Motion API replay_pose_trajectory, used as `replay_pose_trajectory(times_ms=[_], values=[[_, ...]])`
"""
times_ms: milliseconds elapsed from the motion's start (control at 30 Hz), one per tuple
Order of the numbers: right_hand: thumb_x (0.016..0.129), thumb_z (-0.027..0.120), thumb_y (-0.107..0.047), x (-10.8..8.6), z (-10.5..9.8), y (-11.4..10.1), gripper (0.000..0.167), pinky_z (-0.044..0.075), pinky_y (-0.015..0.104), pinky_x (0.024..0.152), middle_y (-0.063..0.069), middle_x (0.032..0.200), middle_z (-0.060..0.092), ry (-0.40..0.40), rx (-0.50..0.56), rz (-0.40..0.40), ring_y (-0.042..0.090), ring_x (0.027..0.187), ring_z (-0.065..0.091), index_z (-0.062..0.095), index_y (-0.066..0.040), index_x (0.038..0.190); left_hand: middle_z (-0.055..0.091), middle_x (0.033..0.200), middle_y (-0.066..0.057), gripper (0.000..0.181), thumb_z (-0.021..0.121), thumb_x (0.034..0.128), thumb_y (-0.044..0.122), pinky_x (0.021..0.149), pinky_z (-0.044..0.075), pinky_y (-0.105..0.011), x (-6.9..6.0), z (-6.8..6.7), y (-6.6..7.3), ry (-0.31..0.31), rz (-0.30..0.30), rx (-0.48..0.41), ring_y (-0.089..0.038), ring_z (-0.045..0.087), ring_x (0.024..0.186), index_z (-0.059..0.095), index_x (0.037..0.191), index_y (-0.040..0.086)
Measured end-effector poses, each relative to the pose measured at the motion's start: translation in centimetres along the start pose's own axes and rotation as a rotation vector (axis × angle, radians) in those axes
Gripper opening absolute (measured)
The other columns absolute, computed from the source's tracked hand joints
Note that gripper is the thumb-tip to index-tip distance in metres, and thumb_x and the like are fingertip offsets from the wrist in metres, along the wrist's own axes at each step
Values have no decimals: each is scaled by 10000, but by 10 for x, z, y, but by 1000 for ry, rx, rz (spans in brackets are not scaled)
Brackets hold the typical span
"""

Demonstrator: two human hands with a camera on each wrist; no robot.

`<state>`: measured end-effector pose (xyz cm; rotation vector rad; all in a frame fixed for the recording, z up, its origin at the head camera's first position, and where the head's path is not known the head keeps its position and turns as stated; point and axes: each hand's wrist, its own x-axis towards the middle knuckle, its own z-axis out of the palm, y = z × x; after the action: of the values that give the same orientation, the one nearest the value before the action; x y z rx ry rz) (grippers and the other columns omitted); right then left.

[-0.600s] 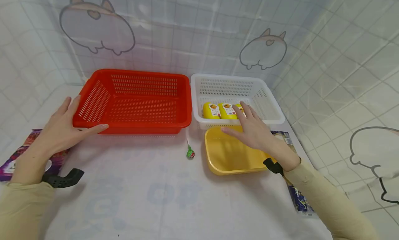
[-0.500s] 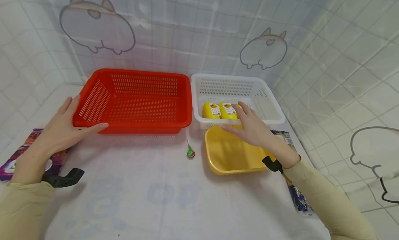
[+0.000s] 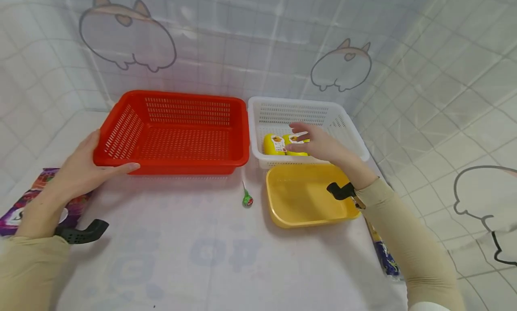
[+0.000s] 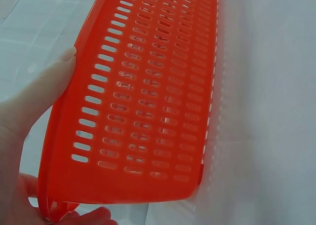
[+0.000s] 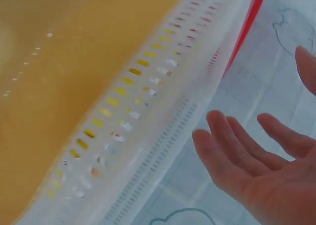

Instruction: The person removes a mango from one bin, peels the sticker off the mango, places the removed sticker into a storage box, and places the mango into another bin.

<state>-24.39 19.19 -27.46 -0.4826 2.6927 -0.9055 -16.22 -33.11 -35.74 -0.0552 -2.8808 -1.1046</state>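
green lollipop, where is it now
In the head view, the green lollipop lies on the white cloth, just left of the yellow tub, nearer the camera than the red basket and white basket.

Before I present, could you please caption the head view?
Left hand grips red perforated basket; right hand hovers over white basket of yellow packages.

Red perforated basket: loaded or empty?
Empty: in the head view, the red perforated basket shows a bare slotted floor, with nothing visible lying inside.
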Motion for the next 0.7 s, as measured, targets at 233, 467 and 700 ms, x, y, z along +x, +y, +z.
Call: replay_pose_trajectory(times_ms=[233,467,700], values=[[896,745,-352,27,-9,-6,734,465,507,1068,98,1502,448,-90,47,73,294,1309,518,388,-185,1515,442,1432,-107,964,798,844,379,744,416,-144,2,0,-1,21,28,-31,-217,450,1153,209,1586,201],[895,737,-386,44,-14,-14,712,411,564,1096,81,1513,434,-186,-2,111,338,1264,531,402,-220,1500,451,1425,-86,946,806,839,366,718,399,-78,1,1,-1,31,36,-62,-168,459,1141,228,1579,263],[892,741,-374,56,-14,-19,721,432,548,1088,103,1509,443,-235,-14,127,391,1267,529,396,-197,1500,475,1395,-53,924,826,827,306,758,400,-60,3,1,0,49,90,-87,-130,480,1135,265,1562,318]])
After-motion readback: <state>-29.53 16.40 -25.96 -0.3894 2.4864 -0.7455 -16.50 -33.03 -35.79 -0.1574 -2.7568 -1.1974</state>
